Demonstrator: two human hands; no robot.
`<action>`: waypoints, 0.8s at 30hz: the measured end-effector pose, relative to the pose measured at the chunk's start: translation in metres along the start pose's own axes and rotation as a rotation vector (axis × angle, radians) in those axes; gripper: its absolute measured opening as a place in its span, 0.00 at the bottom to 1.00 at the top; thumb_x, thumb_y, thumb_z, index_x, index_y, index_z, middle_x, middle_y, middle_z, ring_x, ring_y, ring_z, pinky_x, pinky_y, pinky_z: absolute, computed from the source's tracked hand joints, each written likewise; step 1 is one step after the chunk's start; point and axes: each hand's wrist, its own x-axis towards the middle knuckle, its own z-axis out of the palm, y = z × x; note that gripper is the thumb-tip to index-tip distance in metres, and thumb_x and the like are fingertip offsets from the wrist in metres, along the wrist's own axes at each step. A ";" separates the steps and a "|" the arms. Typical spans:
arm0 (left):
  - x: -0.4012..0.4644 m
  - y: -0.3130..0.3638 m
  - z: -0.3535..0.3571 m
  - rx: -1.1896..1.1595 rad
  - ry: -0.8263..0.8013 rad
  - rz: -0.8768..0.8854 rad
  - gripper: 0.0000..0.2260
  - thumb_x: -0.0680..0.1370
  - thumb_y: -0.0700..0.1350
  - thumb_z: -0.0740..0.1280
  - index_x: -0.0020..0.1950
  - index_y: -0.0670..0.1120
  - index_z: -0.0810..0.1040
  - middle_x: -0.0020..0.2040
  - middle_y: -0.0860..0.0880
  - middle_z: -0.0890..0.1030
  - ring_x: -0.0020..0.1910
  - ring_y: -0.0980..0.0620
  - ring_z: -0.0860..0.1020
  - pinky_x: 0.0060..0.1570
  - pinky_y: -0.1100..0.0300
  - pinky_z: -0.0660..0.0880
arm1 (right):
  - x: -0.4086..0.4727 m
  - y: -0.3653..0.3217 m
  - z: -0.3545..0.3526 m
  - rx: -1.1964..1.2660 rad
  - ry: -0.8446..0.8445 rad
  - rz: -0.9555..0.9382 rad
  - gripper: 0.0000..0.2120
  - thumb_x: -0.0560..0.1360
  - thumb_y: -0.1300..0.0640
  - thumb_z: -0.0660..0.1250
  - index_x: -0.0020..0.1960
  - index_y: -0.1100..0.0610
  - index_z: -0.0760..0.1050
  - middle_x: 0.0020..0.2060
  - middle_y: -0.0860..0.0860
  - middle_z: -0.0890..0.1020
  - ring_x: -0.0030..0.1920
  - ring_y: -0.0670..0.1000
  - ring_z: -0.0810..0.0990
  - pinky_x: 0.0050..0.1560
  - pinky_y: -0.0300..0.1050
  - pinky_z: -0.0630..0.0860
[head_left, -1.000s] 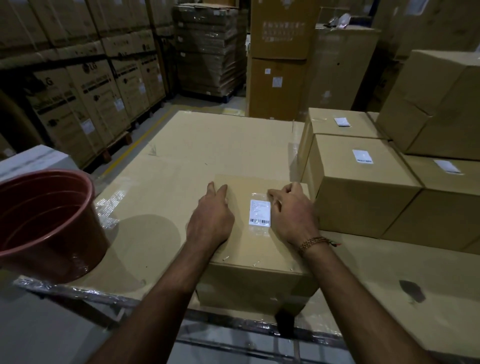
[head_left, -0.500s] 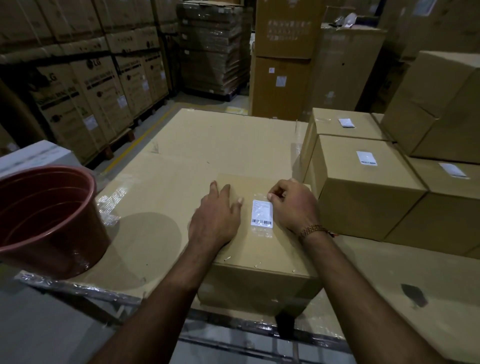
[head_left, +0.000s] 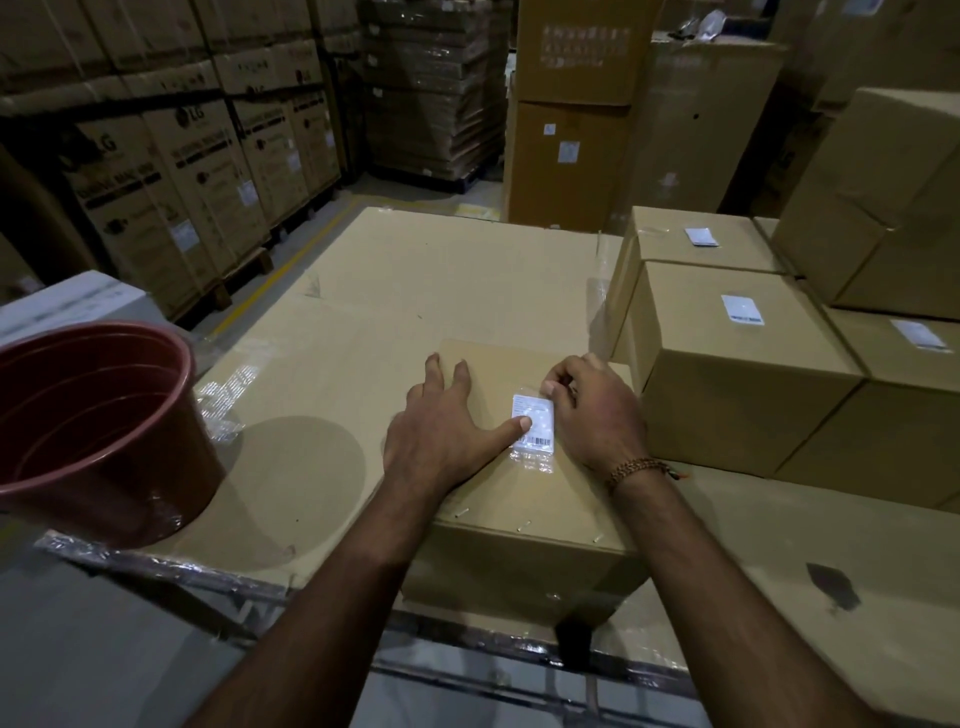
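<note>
- Barcode label (head_left: 533, 423): white, under clear tape, lies flat on top of the small carton (head_left: 519, 551), right of centre; barcode strip at its near edge
- far left: white box (head_left: 78, 301), only a corner in view; in front of it a red plastic bucket (head_left: 98, 431), upright, open mouth, standing on the near left corner of the large flat carton (head_left: 441, 280)
- behind, left: wall of LG-printed cartons (head_left: 171, 197) on pallets; yellow floor line between them and the large flat carton
- left hand (head_left: 441, 431): palm down on the small carton's top; fingers straight and spread, reaching toward the far edge; thumb stretched right, tip pressing on the label's left part
- small carton: stands at the near edge of the large flat carton, between both forearms; top flaps closed; staples along the near top edge
- right hand (head_left: 592, 415): fingers curled; thumb and forefinger together at the label's upper right corner, pinching its edge; the rest of the hand rests on the carton top
- beaded bracelet (head_left: 636, 467) on the right wrist
- right: stacked labelled cartons (head_left: 727, 384), just beside the small carton; whether they touch, cannot tell
- near right: dark stain (head_left: 834, 587) on the cardboard surface
</note>
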 end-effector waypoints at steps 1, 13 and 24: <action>0.000 0.000 -0.001 -0.002 0.002 -0.002 0.52 0.70 0.81 0.61 0.86 0.53 0.54 0.87 0.48 0.47 0.81 0.42 0.62 0.68 0.42 0.71 | 0.000 0.001 0.000 0.008 0.001 0.003 0.04 0.80 0.52 0.67 0.46 0.46 0.76 0.45 0.43 0.76 0.42 0.49 0.78 0.44 0.48 0.75; -0.002 0.002 -0.003 -0.002 0.002 -0.004 0.53 0.70 0.81 0.61 0.86 0.53 0.54 0.87 0.49 0.47 0.81 0.42 0.62 0.68 0.43 0.71 | -0.002 0.000 -0.003 0.098 -0.008 0.029 0.04 0.81 0.52 0.66 0.47 0.48 0.75 0.44 0.41 0.81 0.44 0.48 0.79 0.44 0.48 0.74; -0.001 0.001 -0.002 0.011 -0.019 -0.007 0.53 0.70 0.82 0.60 0.87 0.53 0.53 0.87 0.49 0.46 0.81 0.42 0.62 0.68 0.41 0.72 | -0.006 -0.001 -0.012 0.248 -0.068 0.031 0.09 0.75 0.47 0.75 0.51 0.44 0.76 0.43 0.40 0.84 0.41 0.42 0.81 0.41 0.44 0.77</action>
